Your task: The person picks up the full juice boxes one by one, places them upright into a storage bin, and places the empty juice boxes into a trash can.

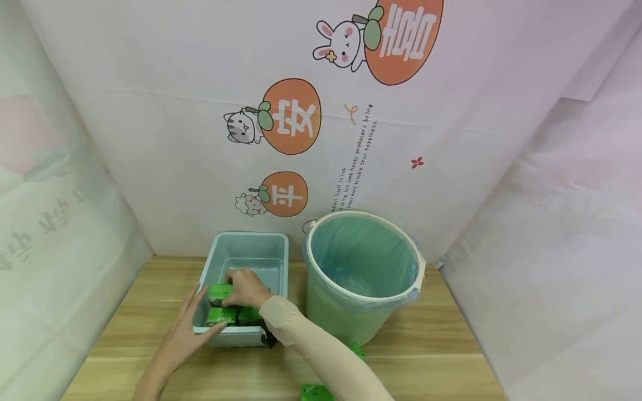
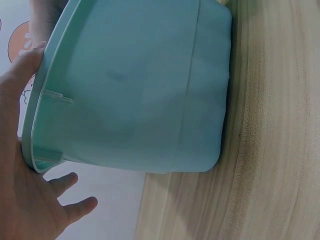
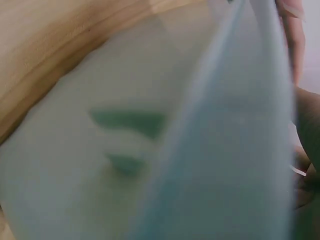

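Note:
A light blue plastic bin [image 1: 253, 240] stands on the table, with several small green boxes [image 1: 220, 316] in its near half. My right hand [image 1: 247, 288] reaches down into it, thumb and fingers pinching a green box [image 1: 218, 292] at the left side. My left hand [image 1: 186, 328] rests on the near left corner, its thumb along the front rim and its fingers straight by the left wall. In the left wrist view, that hand [image 2: 25, 200] touches the rim with two fingers spread past the corner. The right wrist view is mostly the blurred bin wall [image 3: 230, 150].
A tall bucket [image 1: 346, 312] lined with a blue bag stands just right of the bin. Two green boxes lie on the wooden table [image 1: 421, 367]: one [image 1: 317, 392] at the front edge, another [image 1: 358, 350] partly behind my right sleeve. White printed cloth [image 1: 175, 139] surrounds the table.

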Tool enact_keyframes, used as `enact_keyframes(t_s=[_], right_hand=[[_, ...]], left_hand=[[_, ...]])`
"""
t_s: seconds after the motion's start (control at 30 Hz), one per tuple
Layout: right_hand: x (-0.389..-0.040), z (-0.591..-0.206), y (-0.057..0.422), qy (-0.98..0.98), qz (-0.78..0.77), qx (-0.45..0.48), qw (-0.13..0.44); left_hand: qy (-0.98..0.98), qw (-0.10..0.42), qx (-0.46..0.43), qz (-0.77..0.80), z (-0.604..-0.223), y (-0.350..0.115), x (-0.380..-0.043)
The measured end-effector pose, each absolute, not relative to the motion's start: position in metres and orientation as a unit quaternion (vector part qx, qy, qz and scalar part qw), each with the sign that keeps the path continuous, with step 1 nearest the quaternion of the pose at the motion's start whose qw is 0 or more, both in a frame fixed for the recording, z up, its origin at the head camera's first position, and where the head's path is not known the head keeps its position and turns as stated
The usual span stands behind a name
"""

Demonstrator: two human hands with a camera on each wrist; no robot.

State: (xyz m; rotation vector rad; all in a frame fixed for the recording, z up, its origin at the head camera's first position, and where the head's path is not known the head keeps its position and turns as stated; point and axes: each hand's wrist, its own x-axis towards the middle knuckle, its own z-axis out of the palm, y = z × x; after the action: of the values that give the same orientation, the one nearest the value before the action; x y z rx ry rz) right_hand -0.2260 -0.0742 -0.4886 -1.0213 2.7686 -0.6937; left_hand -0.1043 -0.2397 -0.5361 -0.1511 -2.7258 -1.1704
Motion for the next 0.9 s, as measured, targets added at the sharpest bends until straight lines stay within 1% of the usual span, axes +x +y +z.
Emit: enact_keyframes(t_s=[0.2,0.43,0.67,0.9], right_hand=[[-0.225,-0.494,-0.074,0.921,-0.220,-0.312,0.072],[-0.225,-0.493,-0.077,0.929,-0.208,-0.296,0.078],[-0.223,-0.496,-0.080,0.938,-0.181,-0.286,0.072],[-0.222,-0.498,-0.084,0.942,-0.148,-0.294,0.060]], left_hand=[[-0.914,0.086,-0.046,-0.395,-0.537,-0.238,-0.106],[-0.916,0.081,-0.041,-0.392,-0.538,-0.238,-0.107],[-0.914,0.083,-0.041,-0.395,-0.537,-0.238,-0.107],[-0.913,0.074,-0.039,-0.400,-0.533,-0.238,-0.105]])
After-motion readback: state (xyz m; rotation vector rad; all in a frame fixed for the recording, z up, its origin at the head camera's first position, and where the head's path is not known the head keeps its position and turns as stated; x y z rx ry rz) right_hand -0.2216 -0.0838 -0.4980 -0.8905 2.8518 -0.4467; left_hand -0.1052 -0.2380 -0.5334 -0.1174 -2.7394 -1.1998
